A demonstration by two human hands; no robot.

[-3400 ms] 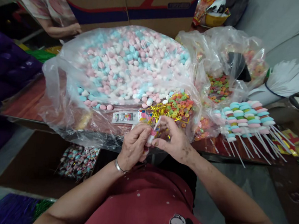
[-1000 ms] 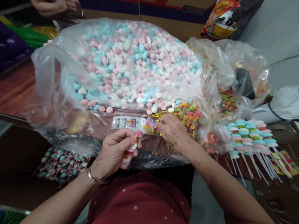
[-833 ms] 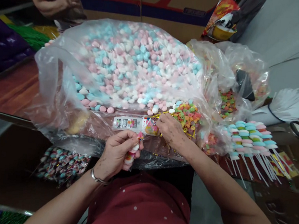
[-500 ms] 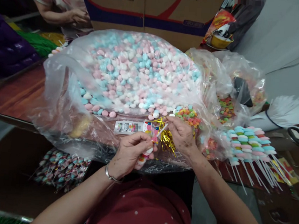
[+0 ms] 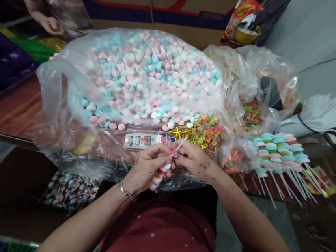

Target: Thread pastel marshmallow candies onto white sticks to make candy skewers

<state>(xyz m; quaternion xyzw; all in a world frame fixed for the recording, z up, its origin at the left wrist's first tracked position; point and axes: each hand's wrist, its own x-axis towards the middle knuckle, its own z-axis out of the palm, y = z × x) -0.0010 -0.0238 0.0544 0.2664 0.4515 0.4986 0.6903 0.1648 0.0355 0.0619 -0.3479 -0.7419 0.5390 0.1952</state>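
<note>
My left hand (image 5: 146, 167) is closed round a wrapped candy skewer (image 5: 159, 176), whose white stick (image 5: 181, 143) points up to the right. Pinched at the wrapper's gathered pink neck, my right hand (image 5: 196, 160) meets the left one; what exactly its fingertips hold is too small to tell. Gold tinsel ties (image 5: 180, 132) lie just behind my hands, beside a pile of ring gummies (image 5: 206, 131). Flat printed wrappers (image 5: 139, 140) rest on the table behind my left hand.
A big clear bag of pastel marshmallows (image 5: 149, 76) spans the table. Unwrapped skewers (image 5: 281, 152) and white sticks (image 5: 329, 114) are at right. An open carton (image 5: 4, 189) holding wrapped skewers (image 5: 71, 191) stands lower left. Another person's hand (image 5: 53, 25) shows upper left.
My right hand has come down and left to the wrapper's neck beside my left hand. The gold ties now lie on the table instead of hanging by it. The view has shifted slightly.
</note>
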